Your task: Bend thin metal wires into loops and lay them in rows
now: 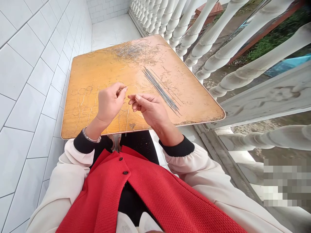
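Silver-grey and very fine, the thin silver-grey wire (132,85) arcs in a small loop just above my fingertips, over the near half of the worn orange-brown wooden desk (102,61). My left hand (110,103) has its grip closed tight on one end of that loop, thumb pressed against the bent forefinger, and a loose tail of the same wire hangs down past the desk's near edge. My right hand (148,108) sits just beside it, knuckles up, with thumb and forefinger drawn together at the tips; its grip is closed, but the wire is too fine there for me to tell whether it lies between them.

On the desk to the left of my left hand lie the finished wire loops (82,97) in rough rows (pale and hard to make out against the wood). Beyond my right hand a bundle of straight grey wires (160,90) lies slantwise, and at the far edge sits a tangled heap of fine wire (133,51).

White stone balusters (209,35) stand along the right side, close to the desk, and a white tiled wall (31,71) runs along the left.
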The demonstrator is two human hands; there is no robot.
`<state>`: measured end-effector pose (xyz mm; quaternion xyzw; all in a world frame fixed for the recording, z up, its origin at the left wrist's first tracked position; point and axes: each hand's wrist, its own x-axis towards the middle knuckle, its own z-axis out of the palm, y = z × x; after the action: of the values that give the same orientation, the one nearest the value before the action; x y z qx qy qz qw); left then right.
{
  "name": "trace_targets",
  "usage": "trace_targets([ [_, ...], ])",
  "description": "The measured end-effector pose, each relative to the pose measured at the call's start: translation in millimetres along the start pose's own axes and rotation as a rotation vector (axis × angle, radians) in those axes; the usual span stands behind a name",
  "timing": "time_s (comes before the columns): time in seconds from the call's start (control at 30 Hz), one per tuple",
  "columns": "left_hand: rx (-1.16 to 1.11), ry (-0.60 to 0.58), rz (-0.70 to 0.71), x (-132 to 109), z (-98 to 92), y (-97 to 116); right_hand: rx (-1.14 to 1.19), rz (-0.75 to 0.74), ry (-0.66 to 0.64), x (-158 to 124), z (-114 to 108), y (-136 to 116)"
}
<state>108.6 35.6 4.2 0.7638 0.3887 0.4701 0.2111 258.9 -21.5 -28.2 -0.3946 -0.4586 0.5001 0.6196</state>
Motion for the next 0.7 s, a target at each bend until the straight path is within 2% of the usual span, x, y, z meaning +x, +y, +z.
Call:
trace_targets([
  [0.27,-0.153,0.002,-0.074,-4,4.3,9,0.044,-0.060,-0.030,5,3,6],
  [0.47,-0.261,0.034,-0.197,-3,8.1,14,0.025,-0.055,-0.034,8,-1,11],
  [0.57,-0.356,-0.004,-0.273,-2,6.0,16,0.035,-0.068,-0.004,7,-1,9],
  [0.7,-0.552,-0.111,-0.385,-2,-2.1,18,0.007,-0.064,0.044,5,-1,4],
])
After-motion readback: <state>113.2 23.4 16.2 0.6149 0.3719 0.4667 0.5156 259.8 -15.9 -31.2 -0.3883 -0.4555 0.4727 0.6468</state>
